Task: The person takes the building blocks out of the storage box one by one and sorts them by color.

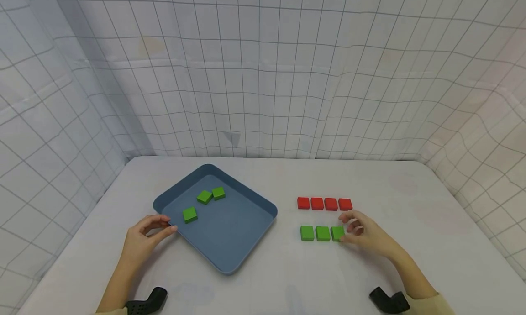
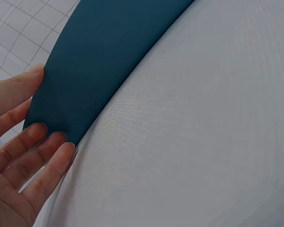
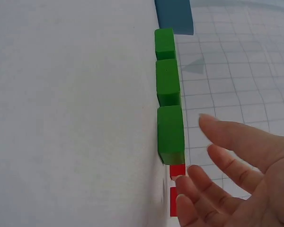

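Observation:
Three green blocks (image 1: 190,214) lie inside a blue rectangular tray (image 1: 230,251) turned cornerwise on the table. My left hand (image 1: 141,242) holds the tray's left side near the corner, thumb at the rim and fingertips against the outer wall (image 2: 94,56). On the right, three more green blocks (image 1: 307,233) stand in a row. My right hand (image 1: 365,235) is beside the rightmost green block (image 3: 171,132), with thumb and fingers bent and spread around its end. In the right wrist view a gap shows between the thumb and that block.
Behind the green row is a row of several red blocks (image 1: 317,203), its right end close to my right fingers. A white table (image 1: 283,278) lies under everything. Checked white curtains (image 1: 263,77) hang at the back and both sides.

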A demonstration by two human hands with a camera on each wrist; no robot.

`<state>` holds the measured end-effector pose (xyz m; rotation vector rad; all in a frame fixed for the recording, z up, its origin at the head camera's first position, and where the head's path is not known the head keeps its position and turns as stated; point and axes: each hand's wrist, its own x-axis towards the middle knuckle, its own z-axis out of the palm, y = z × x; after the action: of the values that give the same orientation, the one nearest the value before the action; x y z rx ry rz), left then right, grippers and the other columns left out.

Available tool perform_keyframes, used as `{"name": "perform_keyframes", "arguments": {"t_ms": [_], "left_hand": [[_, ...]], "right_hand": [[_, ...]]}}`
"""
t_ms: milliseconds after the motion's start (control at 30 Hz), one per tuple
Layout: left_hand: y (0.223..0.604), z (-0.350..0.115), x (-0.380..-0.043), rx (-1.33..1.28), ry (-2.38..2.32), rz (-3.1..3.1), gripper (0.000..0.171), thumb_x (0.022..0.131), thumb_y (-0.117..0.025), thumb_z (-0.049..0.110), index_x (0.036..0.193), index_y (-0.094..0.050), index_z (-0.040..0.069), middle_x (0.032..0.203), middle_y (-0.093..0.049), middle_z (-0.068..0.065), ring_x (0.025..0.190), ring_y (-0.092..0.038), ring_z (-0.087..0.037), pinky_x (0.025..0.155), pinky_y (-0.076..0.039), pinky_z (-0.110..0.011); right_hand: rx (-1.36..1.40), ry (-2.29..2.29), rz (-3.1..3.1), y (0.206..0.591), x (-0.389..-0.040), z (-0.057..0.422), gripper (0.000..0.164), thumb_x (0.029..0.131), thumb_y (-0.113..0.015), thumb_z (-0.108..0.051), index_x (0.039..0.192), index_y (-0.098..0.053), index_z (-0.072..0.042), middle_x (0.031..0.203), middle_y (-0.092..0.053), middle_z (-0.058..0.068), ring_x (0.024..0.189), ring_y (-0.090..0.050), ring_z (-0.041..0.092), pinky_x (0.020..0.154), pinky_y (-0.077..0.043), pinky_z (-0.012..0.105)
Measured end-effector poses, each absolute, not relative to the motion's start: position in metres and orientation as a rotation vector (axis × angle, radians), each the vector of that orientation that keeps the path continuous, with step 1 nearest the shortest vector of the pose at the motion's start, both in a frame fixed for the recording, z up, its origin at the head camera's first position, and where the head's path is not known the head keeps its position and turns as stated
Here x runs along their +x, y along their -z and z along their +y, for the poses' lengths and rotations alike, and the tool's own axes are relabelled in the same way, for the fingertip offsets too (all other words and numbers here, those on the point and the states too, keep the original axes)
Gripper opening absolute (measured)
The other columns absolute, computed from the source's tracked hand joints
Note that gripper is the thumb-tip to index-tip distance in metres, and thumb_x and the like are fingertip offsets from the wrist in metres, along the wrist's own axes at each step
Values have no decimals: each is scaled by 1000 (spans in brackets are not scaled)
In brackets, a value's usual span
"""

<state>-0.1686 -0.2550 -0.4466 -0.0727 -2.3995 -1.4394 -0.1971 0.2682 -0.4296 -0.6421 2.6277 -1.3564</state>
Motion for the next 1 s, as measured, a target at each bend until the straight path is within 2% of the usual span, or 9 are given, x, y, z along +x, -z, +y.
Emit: {"name": "perform_keyframes", "arguments": {"t_ms": [300,433,667,1000], "left_hand": [[446,-254,-169,-63,1414,-2409,30,77,-74,9,102,-62,-3,90,-61,0,81,-56,5,71,-47,-7],[446,-254,-168,-63,1414,-2407,30,77,-73,8,101,-62,-3,90,-61,-1,81,-56,5,71,-47,-7],[446,-254,-168,-60,1413,-2406,30,77,-74,9,101,-62,-3,90,-60,-1,81,-56,5,71,-47,-7],[447,-254,-169,-58,1412,-2399,29,76,-74,8,101,-62,-3,90,-61,1,81,-56,5,71,-47,-7]], "right_hand": [[-794,1421,2611,412,-210,230,27,84,-66,-8,107,-55,0,99,-56,15,84,-55,16,72,-49,22],[-841,1394,2558,406,-216,205,29,85,-65,-12,108,-54,0,101,-56,17,86,-55,18,76,-49,23],[-900,1404,2441,393,-225,162,29,87,-64,-18,112,-54,-8,108,-54,16,90,-54,20,74,-48,28],[-1020,1413,2385,384,-243,108,34,86,-65,-12,115,-52,0,110,-55,17,93,-55,20,76,-48,30]]}}
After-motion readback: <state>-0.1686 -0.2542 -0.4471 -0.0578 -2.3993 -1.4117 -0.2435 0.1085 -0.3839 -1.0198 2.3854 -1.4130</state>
